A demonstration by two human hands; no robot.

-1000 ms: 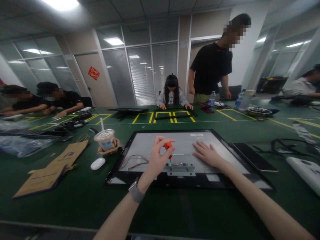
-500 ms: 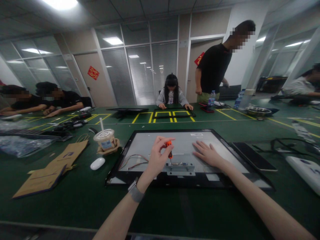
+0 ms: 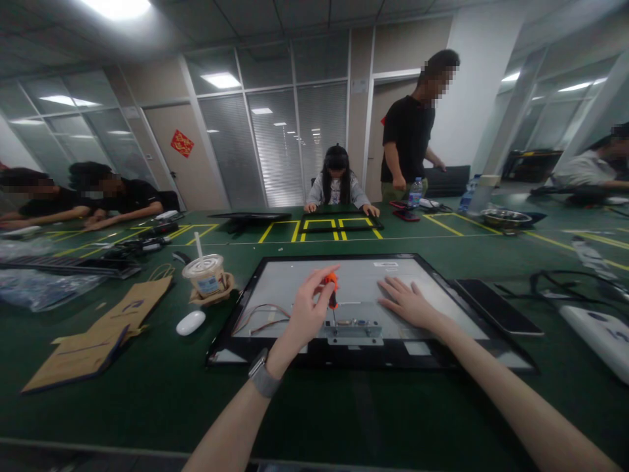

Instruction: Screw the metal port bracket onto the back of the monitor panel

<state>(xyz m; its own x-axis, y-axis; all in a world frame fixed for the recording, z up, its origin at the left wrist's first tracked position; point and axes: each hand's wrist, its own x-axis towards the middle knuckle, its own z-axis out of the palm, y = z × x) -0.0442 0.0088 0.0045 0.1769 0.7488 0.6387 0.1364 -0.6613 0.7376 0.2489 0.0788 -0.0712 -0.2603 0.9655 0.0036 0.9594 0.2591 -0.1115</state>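
My left hand (image 3: 310, 303) grips an orange and black screwdriver (image 3: 333, 290) by its handle, with the shaft pointing down. Its tip meets the metal bracket (image 3: 354, 333) near the bracket's left end; the exact contact is too small to make out. The bracket, with its connectors, sits at the near edge of a black-framed display panel (image 3: 280, 275) lying back side up. Flat on the panel's pale back rests my right hand (image 3: 405, 301), fingers spread and holding nothing. Thin wires (image 3: 265, 316) run across the panel left of my left hand.
Left of the panel are a drink cup (image 3: 206, 272), a white oval case (image 3: 191, 322) and a brown paper bag (image 3: 108, 328). To the right lie a black phone (image 3: 494, 305) and a white device (image 3: 597, 337). Across the table a person (image 3: 337, 180) handles a black frame (image 3: 339, 223).
The fingers of my left hand have turned slightly on the screwdriver handle, which leans a bit differently. My right hand stays put. The standing person has shifted left.
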